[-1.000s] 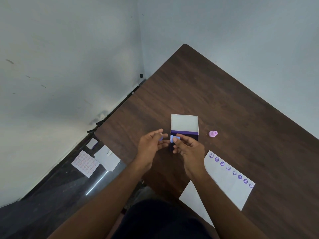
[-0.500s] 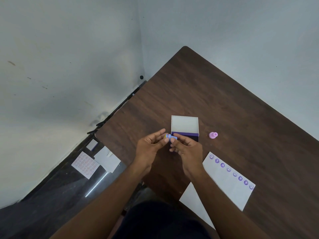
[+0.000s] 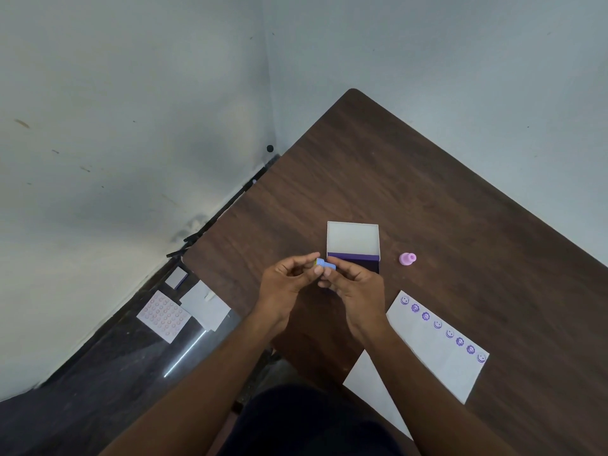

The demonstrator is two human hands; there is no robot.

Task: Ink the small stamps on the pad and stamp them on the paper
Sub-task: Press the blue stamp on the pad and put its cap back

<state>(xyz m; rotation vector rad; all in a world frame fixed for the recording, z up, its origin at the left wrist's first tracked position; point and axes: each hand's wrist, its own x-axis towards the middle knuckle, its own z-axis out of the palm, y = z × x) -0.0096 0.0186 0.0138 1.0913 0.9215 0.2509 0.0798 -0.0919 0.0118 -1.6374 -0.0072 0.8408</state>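
Grip: both our hands met over the tabletop (image 3: 427, 179), fingertips pinched on one small blue stamp (image 3: 325, 264) held between them. Left hand (image 3: 289, 284) closed on the stamp's left end, where a yellowish bit showed; right hand (image 3: 357, 286) closed on its right end. The stamp lay roughly level, lifted off the surface, just near-left of the ink pad (image 3: 353, 258).

We noted the pad's case open, pale lid (image 3: 352, 237) standing up on the far side, dark purple pad partly hidden behind our right fingers.

A pink stamp (image 3: 407, 258) sat alone on the tabletop to the right of the pad, apart from it.

The paper (image 3: 437, 347) lay near-right of our hands, its far edge carrying a row of purple marks (image 3: 437, 324), smiley faces and flower-like rounds.

Loose sheets (image 3: 184, 307) lay on the floor (image 3: 82, 390) at left.
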